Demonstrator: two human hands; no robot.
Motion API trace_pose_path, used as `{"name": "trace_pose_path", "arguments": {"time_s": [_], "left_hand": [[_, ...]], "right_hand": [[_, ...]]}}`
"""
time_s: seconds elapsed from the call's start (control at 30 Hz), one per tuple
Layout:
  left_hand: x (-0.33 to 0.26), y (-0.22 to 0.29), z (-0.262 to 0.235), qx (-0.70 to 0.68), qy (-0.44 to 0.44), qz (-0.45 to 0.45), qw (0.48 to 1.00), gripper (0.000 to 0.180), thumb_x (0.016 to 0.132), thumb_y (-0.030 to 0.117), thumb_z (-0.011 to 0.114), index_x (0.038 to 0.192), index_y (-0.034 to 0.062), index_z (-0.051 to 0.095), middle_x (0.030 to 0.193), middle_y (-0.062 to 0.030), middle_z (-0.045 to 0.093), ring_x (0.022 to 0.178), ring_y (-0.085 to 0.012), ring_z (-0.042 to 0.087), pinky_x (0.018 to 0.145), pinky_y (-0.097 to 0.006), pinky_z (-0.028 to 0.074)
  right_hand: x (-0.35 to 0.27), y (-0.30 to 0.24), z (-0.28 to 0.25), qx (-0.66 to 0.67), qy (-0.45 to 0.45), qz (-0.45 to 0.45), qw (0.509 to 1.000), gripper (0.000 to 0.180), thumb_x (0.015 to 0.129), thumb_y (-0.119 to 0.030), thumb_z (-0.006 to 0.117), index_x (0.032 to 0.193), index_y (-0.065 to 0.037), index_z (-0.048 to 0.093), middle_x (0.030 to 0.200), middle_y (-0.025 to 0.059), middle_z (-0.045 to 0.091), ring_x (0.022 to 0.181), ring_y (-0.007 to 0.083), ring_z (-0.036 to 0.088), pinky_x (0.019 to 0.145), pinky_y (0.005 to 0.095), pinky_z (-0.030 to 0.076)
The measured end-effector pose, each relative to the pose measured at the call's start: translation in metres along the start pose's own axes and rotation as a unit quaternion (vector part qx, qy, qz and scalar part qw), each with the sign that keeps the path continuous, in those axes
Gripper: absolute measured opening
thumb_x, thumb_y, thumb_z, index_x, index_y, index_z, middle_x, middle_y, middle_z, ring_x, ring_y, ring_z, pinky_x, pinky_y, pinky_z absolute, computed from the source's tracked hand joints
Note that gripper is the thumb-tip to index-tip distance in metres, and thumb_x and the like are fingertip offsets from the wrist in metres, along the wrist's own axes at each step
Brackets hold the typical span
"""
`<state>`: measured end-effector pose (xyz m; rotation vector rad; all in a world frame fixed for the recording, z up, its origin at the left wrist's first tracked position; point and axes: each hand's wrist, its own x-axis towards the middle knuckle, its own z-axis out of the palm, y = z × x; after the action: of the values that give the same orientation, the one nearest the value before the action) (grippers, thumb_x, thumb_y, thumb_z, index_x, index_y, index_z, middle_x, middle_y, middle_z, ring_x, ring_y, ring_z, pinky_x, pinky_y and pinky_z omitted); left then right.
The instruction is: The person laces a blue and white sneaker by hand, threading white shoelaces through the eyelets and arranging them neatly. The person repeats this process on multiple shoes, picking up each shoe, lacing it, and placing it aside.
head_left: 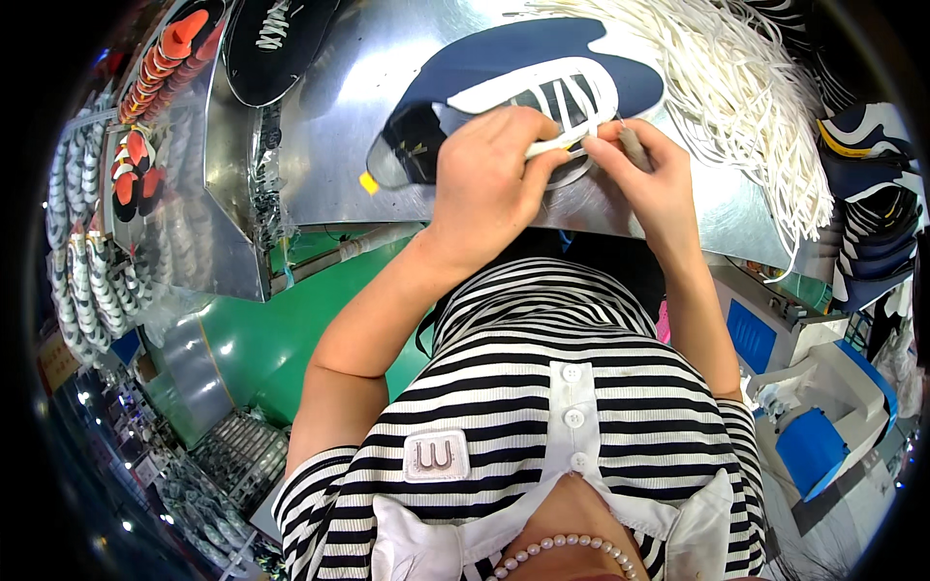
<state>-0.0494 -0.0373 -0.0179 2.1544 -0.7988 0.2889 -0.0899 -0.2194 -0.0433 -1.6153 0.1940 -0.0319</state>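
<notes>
A navy shoe upper (523, 48) with a white eyelet panel (484, 89) lies spread on the metal table in front of me. White lace (578, 94) crosses its opening in several rows. My left hand (489, 169) is closed at the near side of the panel, pinching a white lace end between thumb and fingers. Close beside it, my right hand (654, 174) grips a small tool with a grey-brown handle (635, 147), its thin metal tip near the eyelets. The fingertips of both hands nearly meet over the lace. Part of the upper is hidden under my left hand.
Loose white laces (736, 116) are heaped on the right of the metal table (329, 194). A black laced shoe upper (276, 48) lies at the far left, near stacked orange-and-black pieces (165, 68). Navy-and-white uppers (872, 203) are stacked at right, above a grey-and-blue machine (814, 436).
</notes>
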Motion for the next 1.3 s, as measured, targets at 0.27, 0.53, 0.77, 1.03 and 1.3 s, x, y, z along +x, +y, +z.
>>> {"name": "trace_pose_path", "arguments": {"time_s": [0.27, 0.53, 0.77, 1.03, 1.3], "left_hand": [[0.006, -0.007, -0.010, 0.067, -0.010, 0.022, 0.997, 0.022, 0.078, 0.011, 0.077, 0.096, 0.0028, 0.068, 0.079, -0.0080, 0.061, 0.070, -0.0278, 0.058, 0.062, -0.036, 0.046], [0.018, -0.012, -0.012, 0.123, -0.174, -0.081, 0.974, 0.026, 0.087, 0.020, 0.069, 0.105, 0.0015, 0.068, 0.090, -0.0114, 0.067, 0.087, -0.0311, 0.063, 0.078, -0.041, 0.048], [0.018, -0.024, -0.009, 0.040, -0.175, -0.131, 0.975, 0.035, 0.081, 0.030, 0.077, 0.099, 0.0001, 0.070, 0.099, -0.0143, 0.071, 0.092, -0.0296, 0.066, 0.084, -0.038, 0.050], [0.019, -0.023, 0.000, 0.067, -0.160, -0.139, 0.975, 0.030, 0.079, 0.024, 0.077, 0.095, -0.0005, 0.070, 0.092, -0.0125, 0.072, 0.080, -0.0284, 0.068, 0.076, -0.035, 0.052], [0.021, -0.030, -0.001, -0.005, -0.171, -0.123, 0.978, 0.029, 0.079, 0.024, 0.077, 0.094, -0.0005, 0.069, 0.087, -0.0124, 0.071, 0.077, -0.0272, 0.068, 0.072, -0.033, 0.051]], "right_hand": [[-0.052, 0.000, 0.002, -0.091, -0.233, 0.035, 0.968, 0.014, 0.088, -0.012, 0.068, 0.099, -0.003, 0.068, 0.081, 0.0009, 0.063, 0.073, 0.0097, 0.056, 0.068, 0.0249, 0.046], [0.024, -0.005, 0.003, -0.045, 0.001, -0.135, 0.990, 0.013, 0.091, -0.007, 0.067, 0.101, 0.000, 0.067, 0.093, 0.0033, 0.069, 0.077, 0.0082, 0.061, 0.069, 0.0219, 0.048], [0.044, 0.006, 0.008, -0.073, 0.008, -0.188, 0.979, 0.014, 0.089, -0.007, 0.068, 0.100, 0.001, 0.067, 0.093, 0.0055, 0.069, 0.077, 0.0132, 0.064, 0.070, 0.0246, 0.050], [0.036, 0.009, 0.006, -0.009, 0.029, -0.113, 0.993, 0.018, 0.089, -0.006, 0.070, 0.105, -0.001, 0.065, 0.091, 0.0030, 0.069, 0.082, 0.0088, 0.062, 0.075, 0.0238, 0.050], [0.036, 0.014, 0.009, 0.005, 0.040, -0.114, 0.993, 0.020, 0.087, -0.005, 0.073, 0.105, 0.000, 0.065, 0.092, 0.0034, 0.069, 0.086, 0.0080, 0.063, 0.078, 0.0229, 0.050]]}}
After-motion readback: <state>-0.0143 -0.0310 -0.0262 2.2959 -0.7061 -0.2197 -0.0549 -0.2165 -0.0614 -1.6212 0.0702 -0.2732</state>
